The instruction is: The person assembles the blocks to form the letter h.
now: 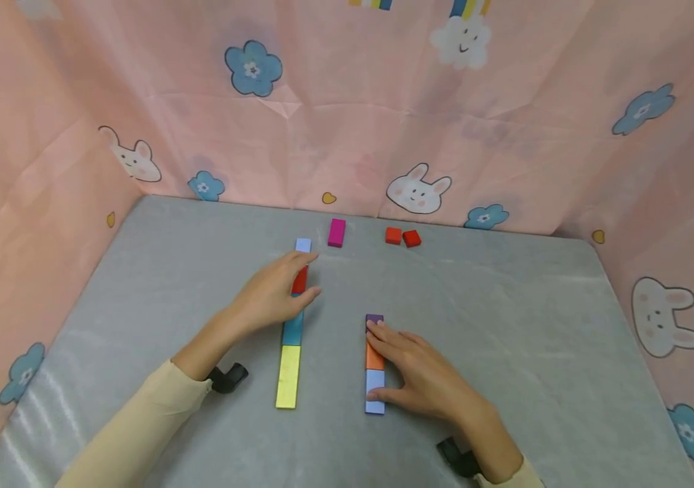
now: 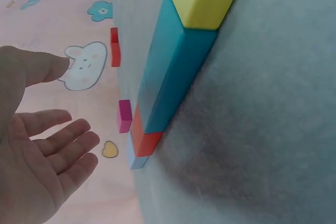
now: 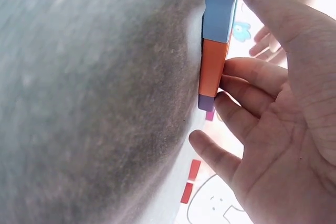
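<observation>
Head view: alignment at the mercy of a stray nudge

Left hand (image 1: 270, 291) hovers with thumb and fingers apart, gripping nothing. A straight line of blocks passes it: the yellow block (image 1: 288, 377) on its near side, the teal block (image 1: 293, 331) just below its thumb, the red block (image 1: 300, 280) partly hidden behind its fingers, the pale blue block (image 1: 303, 245) beyond them. A low sweep of that thumb could knock the red block askew.

Right of these fingertips and farther off lies a magenta block (image 1: 337, 233). Next, under the right hand's thumb, comes the light blue block (image 1: 375, 378), then the orange block (image 1: 374, 358) and purple block (image 1: 375, 318) at its fingers. Two small red blocks (image 1: 393, 235) sit well beyond the right hand (image 1: 423, 373), whose digits are spread and touching, not wrapped round anything. Uneven sideways pressure there would probably bend the joints, since the blocks seem merely butted together.
</observation>
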Tool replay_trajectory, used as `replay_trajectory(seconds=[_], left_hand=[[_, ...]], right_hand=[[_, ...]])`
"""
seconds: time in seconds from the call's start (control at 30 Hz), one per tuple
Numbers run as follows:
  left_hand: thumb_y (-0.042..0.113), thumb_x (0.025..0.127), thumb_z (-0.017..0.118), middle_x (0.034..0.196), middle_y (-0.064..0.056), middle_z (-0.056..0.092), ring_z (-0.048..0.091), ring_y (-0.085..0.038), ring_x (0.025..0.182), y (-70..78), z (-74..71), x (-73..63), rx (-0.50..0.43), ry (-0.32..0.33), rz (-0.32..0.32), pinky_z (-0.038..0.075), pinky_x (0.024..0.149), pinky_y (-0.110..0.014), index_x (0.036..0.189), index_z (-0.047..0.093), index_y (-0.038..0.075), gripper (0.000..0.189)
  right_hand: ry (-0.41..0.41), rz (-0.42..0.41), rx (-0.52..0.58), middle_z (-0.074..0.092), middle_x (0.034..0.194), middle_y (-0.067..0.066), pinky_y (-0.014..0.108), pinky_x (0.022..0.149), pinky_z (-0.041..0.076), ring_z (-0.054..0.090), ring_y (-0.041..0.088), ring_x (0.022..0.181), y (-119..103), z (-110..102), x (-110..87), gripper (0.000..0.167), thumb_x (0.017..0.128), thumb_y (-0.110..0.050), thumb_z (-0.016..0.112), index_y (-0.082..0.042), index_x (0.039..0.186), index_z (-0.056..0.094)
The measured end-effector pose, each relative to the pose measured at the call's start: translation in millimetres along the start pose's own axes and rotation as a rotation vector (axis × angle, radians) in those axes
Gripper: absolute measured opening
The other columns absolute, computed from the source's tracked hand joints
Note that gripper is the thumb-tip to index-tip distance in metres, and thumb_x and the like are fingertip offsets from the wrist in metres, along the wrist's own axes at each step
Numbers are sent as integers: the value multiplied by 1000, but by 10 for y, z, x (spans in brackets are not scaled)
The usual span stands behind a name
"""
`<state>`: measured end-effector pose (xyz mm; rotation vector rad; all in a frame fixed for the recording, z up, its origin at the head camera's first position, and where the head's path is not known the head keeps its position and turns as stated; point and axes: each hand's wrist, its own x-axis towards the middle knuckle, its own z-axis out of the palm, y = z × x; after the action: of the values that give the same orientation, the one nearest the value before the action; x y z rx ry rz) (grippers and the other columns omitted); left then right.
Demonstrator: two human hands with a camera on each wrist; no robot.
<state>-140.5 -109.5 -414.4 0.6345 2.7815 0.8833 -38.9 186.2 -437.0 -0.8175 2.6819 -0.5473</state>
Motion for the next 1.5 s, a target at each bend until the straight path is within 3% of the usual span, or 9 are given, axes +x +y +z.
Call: replay_trajectory(seconds=[0.13,0.3,0.7,0.87,1.0,1.1,1.2,1.33,1.5], left_hand=[[32,99,73,158,-18,54,54,-38,146,5,10,146,-30,-18,-33,54,114,-59,158,48,8,69],[33,101,70,159,-19,54,54,-37,146,27,-5,335,-63,-11,-21,49,120,-58,157,49,4,66],[33,101,69,156,-21,56,54,-38,146,-35,-22,691,-74,22,-100,50,120,-56,153,52,-1,64],[33,102,69,154,-20,58,57,-37,142,-19,10,839,-87,13,-110,52,118,-54,153,52,-2,64],[33,102,69,148,-19,62,64,-34,126,-2,42,921,-98,18,-113,59,107,-49,152,53,-1,62],[32,102,69,126,-18,69,65,-29,102,2,47,989,-80,9,-122,61,84,-39,141,61,-1,51],[32,102,69,100,-13,66,60,-24,84,13,45,1046,-50,-32,-141,51,67,-30,121,65,0,38],[34,101,70,88,-9,60,58,-22,76,57,42,1123,-18,-79,-181,46,62,-27,103,61,3,32],[38,102,68,87,-9,62,60,-22,75,89,44,1229,21,-101,-237,46,61,-27,101,62,5,33]], right_hand=[[11,-9,-4,35,174,4,57,127,39,38,25,160,22,4,-12,96,85,-56,84,-8,159,47],[24,-10,-12,37,173,5,58,126,41,41,27,159,34,3,-29,95,85,-57,83,-8,158,48],[54,-63,-21,39,172,7,58,121,46,44,31,156,8,18,39,91,88,-56,82,-8,158,49],[35,-37,-16,39,172,6,58,122,46,44,31,156,4,19,20,93,86,-56,83,-8,158,49],[25,-15,-24,37,173,5,57,123,45,44,29,157,8,14,-4,95,85,-57,84,-9,159,48],[29,-20,-31,37,173,4,56,123,45,43,28,157,12,-2,7,95,85,-58,83,-10,159,48],[32,-31,-30,38,173,3,56,123,46,44,28,157,10,1,17,94,86,-60,81,-11,159,48],[36,-34,-30,39,172,4,57,121,47,46,30,155,11,16,0,94,87,-61,80,-10,159,49],[14,-4,-29,36,173,2,55,123,46,44,28,156,12,9,-16,94,86,-61,80,-12,160,48]])
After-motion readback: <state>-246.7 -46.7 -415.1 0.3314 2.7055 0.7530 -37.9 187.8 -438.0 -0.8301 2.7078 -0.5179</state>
